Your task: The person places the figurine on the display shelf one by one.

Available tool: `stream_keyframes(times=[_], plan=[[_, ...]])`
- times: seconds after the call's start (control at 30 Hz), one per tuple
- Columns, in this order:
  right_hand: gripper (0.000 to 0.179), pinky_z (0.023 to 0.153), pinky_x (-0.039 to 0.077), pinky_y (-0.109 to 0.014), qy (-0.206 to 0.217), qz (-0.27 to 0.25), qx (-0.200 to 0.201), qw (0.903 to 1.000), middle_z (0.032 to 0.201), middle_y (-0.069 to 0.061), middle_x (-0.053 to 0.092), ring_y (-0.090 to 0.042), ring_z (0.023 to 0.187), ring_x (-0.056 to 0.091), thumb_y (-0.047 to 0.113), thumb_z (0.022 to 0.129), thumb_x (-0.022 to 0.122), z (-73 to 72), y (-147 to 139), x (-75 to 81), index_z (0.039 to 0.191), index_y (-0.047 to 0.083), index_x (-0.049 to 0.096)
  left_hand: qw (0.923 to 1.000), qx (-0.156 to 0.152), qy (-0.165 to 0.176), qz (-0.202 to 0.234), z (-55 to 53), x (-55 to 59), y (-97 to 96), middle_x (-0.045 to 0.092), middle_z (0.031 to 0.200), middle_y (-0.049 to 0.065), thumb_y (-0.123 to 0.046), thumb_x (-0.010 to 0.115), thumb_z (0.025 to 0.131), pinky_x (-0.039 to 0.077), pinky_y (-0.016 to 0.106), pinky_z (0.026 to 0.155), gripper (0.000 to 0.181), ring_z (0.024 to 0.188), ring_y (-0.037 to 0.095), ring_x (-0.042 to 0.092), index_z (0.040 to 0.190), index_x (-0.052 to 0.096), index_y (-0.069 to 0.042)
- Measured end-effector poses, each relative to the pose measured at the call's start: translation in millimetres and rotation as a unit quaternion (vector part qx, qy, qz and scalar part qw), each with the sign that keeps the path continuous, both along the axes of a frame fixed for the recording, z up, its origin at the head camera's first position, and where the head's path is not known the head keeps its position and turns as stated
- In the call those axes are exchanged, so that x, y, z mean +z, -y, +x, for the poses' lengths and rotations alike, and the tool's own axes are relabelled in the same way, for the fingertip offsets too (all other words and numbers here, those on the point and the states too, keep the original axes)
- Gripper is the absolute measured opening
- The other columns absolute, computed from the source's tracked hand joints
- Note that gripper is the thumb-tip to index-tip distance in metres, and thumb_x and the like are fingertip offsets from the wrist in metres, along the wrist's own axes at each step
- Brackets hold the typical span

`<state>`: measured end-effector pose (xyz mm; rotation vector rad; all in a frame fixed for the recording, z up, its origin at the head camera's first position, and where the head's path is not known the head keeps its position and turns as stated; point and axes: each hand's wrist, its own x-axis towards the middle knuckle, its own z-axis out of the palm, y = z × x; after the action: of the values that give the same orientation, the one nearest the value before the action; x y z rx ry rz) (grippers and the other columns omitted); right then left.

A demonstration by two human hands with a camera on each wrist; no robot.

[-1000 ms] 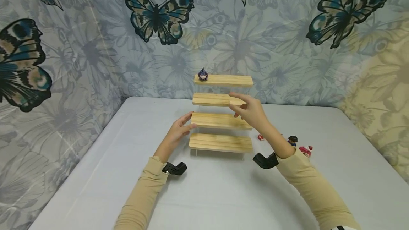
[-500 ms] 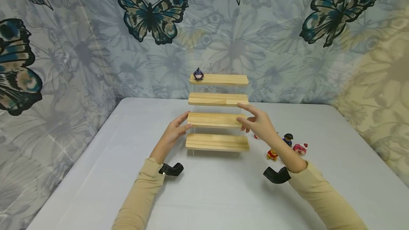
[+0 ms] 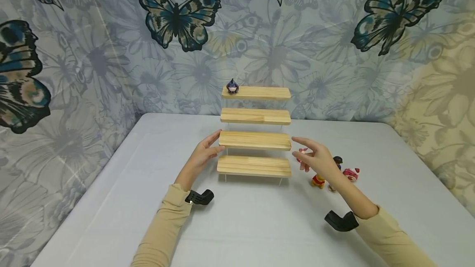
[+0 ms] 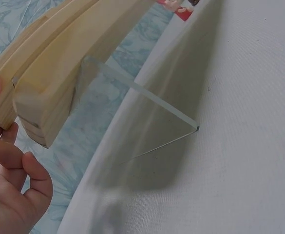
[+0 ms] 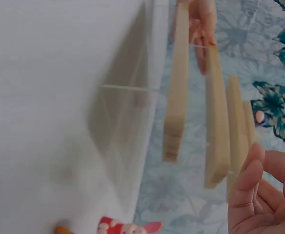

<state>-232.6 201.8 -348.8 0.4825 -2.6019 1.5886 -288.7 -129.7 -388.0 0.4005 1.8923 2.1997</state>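
A four-step wooden display stand (image 3: 254,140) with clear side supports stands on the white table. My left hand (image 3: 200,155) holds the left end of its second board from the bottom. In the left wrist view, that hand (image 4: 15,192) has a fingertip on top of the board and other fingers beneath. My right hand (image 3: 317,160) hovers just off the stand's right end, holding nothing, fingers loosely bent. A small dark purple figurine (image 3: 232,86) sits at the left of the top board. Partly behind the right hand is a pink-and-red figurine (image 3: 302,150), also low in the right wrist view.
Right of the stand, near my right forearm, are a yellow figurine in red (image 3: 317,181), a pink figurine (image 3: 350,174) and a dark-capped figurine (image 3: 337,160), partly hidden. The white table (image 3: 245,226) meets a butterfly-patterned backdrop (image 3: 274,57).
My right hand has moved from in front of the upper boards down and right, off the stand, uncovering some figurines. The left hand stays at the same board.
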Motion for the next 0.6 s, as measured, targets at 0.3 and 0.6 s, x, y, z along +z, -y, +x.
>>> stream_keyframes(times=[0.3,0.6], plan=[[0.048,0.044,0.045,-0.036,0.02,0.012,-0.033,0.9992,0.061,-0.014,0.058,-0.032,0.048,0.052,0.02,0.086,0.062,8.4,-15.4,-14.2,0.13,0.006,0.047,0.9998,-0.004,0.001,-0.02,1.6,6.0,1.8,0.022,0.144,0.008,-0.003,0.058,0.086,0.034,0.029,0.072,0.062,0.108,0.025,0.035,0.14,0.028,-0.006],[0.05,0.043,0.044,-0.034,0.031,0.029,-0.043,0.9982,0.091,-0.023,0.051,-0.022,0.045,0.049,0.025,0.087,0.06,17.4,-34.6,-27.5,0.131,0.006,0.045,0.9999,-0.007,-0.006,-0.008,-7.2,-9.3,3.1,0.021,0.144,0.008,-0.002,0.056,0.087,0.033,0.033,0.074,0.061,0.114,0.028,0.033,0.141,0.028,-0.007]])
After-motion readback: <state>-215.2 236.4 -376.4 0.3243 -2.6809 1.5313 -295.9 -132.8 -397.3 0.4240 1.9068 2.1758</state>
